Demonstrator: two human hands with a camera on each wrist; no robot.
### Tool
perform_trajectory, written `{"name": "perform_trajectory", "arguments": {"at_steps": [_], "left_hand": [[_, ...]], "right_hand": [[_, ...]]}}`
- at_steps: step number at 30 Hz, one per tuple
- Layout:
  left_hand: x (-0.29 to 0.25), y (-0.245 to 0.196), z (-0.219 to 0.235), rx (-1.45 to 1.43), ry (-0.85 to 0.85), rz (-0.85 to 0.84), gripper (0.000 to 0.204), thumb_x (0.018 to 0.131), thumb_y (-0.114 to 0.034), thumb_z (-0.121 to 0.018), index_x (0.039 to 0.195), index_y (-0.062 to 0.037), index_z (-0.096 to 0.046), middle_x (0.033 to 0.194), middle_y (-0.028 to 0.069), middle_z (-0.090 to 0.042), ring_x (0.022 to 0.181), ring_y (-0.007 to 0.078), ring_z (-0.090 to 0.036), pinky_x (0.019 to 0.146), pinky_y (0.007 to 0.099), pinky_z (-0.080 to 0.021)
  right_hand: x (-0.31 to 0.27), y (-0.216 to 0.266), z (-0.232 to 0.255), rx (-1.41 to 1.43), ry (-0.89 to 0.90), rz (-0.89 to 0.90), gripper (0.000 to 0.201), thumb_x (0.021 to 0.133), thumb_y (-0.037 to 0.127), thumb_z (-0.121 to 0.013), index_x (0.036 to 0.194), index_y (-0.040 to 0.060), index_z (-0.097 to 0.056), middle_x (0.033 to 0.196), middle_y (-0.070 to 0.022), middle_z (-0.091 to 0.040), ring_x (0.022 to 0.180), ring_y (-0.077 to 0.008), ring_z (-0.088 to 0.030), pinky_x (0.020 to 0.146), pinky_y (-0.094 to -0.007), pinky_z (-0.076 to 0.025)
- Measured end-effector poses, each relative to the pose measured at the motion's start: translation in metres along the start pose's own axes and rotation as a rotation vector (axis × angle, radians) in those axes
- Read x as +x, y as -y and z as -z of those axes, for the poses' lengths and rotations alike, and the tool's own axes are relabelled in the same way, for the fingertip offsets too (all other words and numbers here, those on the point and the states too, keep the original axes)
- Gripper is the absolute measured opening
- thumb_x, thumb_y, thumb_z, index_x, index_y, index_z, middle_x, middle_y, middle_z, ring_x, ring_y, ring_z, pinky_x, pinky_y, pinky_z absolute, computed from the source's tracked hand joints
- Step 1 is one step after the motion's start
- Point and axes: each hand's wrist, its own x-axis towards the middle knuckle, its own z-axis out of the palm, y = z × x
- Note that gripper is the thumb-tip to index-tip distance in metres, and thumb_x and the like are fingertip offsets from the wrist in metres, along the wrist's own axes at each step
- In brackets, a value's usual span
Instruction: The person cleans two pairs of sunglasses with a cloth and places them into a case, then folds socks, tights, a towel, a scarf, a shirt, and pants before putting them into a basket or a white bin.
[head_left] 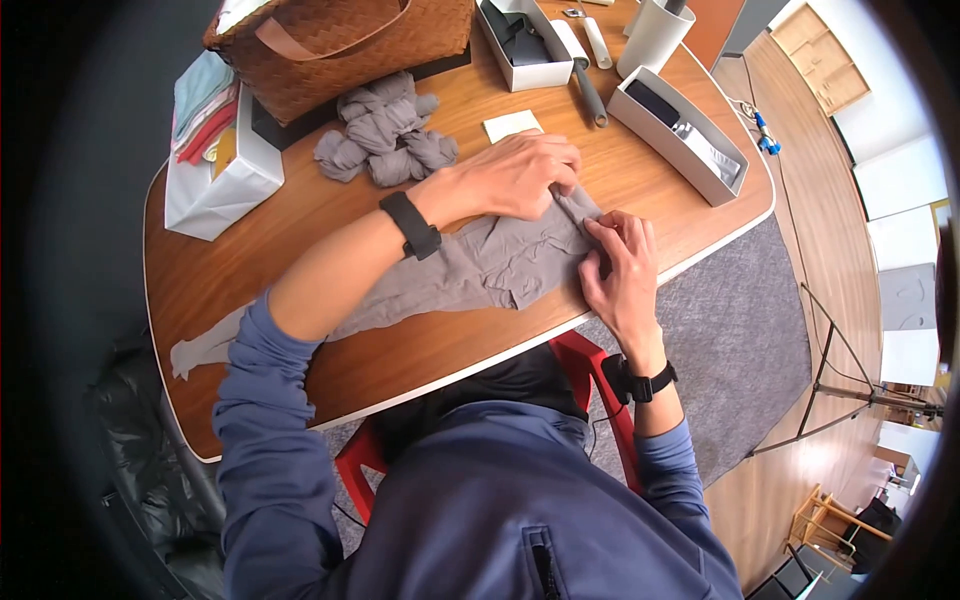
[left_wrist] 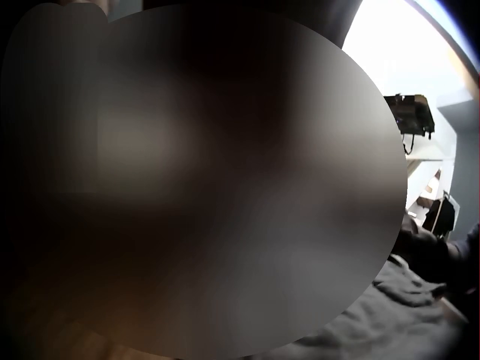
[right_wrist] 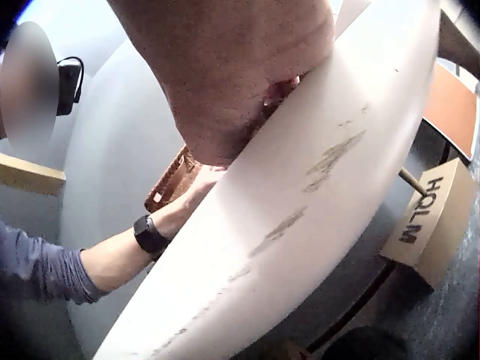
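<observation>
A long grey cloth [head_left: 430,280] lies wrinkled across the wooden table, its narrow end at the left and its wider end under the hands. With curled fingers, the left hand [head_left: 515,175] grips the cloth's far right corner. The right hand [head_left: 625,265] pinches its right edge near the table's front, thumb and fingers bent towards each other. The fingertips of both are partly hidden. Grey cloth [left_wrist: 367,322] shows at the lower right of the left wrist view, which is mostly blurred. In the right wrist view the right hand [right_wrist: 232,82] is at the white table edge [right_wrist: 300,195].
Behind the cloth are bundled grey cloths [head_left: 385,130], a woven basket [head_left: 340,50] and a white pad [head_left: 511,125]. A white box of folded fabrics [head_left: 225,185] stands at the left. White trays [head_left: 690,150] and a grey-handled tool [head_left: 590,95] lie at the back right.
</observation>
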Motion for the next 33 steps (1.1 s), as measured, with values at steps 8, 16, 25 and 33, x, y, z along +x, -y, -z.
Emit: {"name": "perform_trajectory", "arguments": {"at_steps": [8, 16, 25, 33], "left_hand": [[0.003, -0.003, -0.011, -0.132, 0.072, 0.104, 0.026, 0.077, 0.0, -0.072, 0.103, -0.0019, -0.069, 0.106, 0.011, -0.069, 0.11, 0.033, -0.061, 0.096, 0.0439, -0.048], [0.002, 0.002, -0.008, -0.327, 0.034, 0.162, 0.018, 0.074, 0.005, -0.067, 0.091, 0.0013, -0.066, 0.098, 0.013, -0.069, 0.102, 0.0316, -0.064, 0.09, 0.0422, -0.05], [-0.021, -0.012, 0.003, -0.101, -0.114, -0.035, 0.011, 0.072, 0.006, -0.064, 0.082, 0.0022, -0.062, 0.088, 0.0134, -0.068, 0.089, 0.0348, -0.063, 0.082, 0.0425, -0.05], [-0.029, -0.012, 0.006, -0.3, -0.012, 0.207, 0.016, 0.072, 0.007, -0.067, 0.085, 0.0009, -0.059, 0.091, 0.0106, -0.065, 0.094, 0.0332, -0.063, 0.083, 0.0407, -0.049]], "right_hand": [[0.001, 0.001, -0.01, 0.118, -0.079, -0.152, 0.024, 0.082, 0.002, -0.071, 0.106, -0.0004, -0.069, 0.103, -0.0159, -0.063, 0.099, -0.0355, -0.061, 0.087, -0.0431, -0.05], [-0.001, 0.0, -0.008, 0.13, 0.009, -0.152, 0.029, 0.079, -0.002, -0.069, 0.108, 0.0005, -0.067, 0.103, -0.0158, -0.063, 0.101, -0.0371, -0.06, 0.087, -0.0438, -0.05], [-0.005, 0.013, -0.007, 0.087, 0.076, 0.082, 0.032, 0.075, -0.006, -0.068, 0.107, 0.0015, -0.069, 0.106, -0.0151, -0.061, 0.101, -0.0359, -0.059, 0.088, -0.0451, -0.051], [0.0, 0.02, -0.016, 0.182, 0.035, -0.126, 0.021, 0.078, -0.005, -0.068, 0.098, -0.0001, -0.063, 0.102, -0.0164, -0.059, 0.097, -0.0381, -0.058, 0.086, -0.0434, -0.05]]}}
